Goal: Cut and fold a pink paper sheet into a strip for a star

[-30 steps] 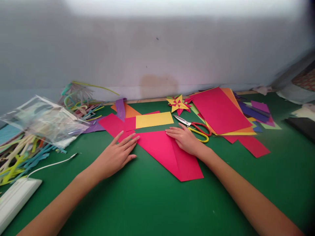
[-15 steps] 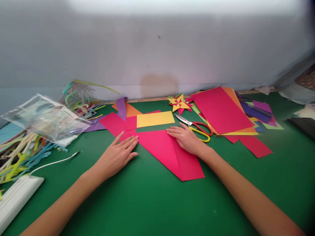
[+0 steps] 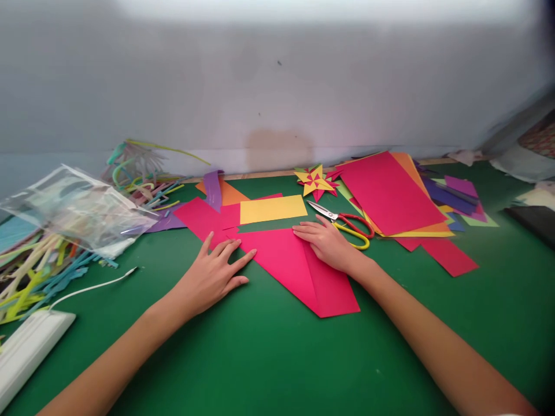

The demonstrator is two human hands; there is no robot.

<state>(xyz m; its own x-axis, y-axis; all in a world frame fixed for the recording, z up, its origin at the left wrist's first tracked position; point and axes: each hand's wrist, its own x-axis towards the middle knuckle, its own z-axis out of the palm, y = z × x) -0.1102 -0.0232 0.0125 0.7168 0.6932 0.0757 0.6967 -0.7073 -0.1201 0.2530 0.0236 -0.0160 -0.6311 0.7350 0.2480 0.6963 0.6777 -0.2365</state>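
Left hand (image 3: 212,276) fingers spread, right hand (image 3: 327,244) flat, palms down

passable: near-centre green tabletop (image 3: 260,364) | flanks: left forearm (image 3: 125,341), right forearm (image 3: 425,323) | obstacles beyond: scissors (image 3: 332,216), paper star (image 3: 315,184)

1. My right hand (image 3: 323,245) hides part of the folded pinkish-red paper sheet (image 3: 280,260).
2. I can't tell whether the fingertips of my left hand (image 3: 214,274) press on that sheet or just hover.
3. Both my forearms leave the view at the bottom.
4. The left edge crops the long white plastic block (image 3: 37,346); the right edge crops a flat black object (image 3: 531,222) I can't identify.
5. The large rectangular red sheet (image 3: 390,196) mostly covers the papers beneath.
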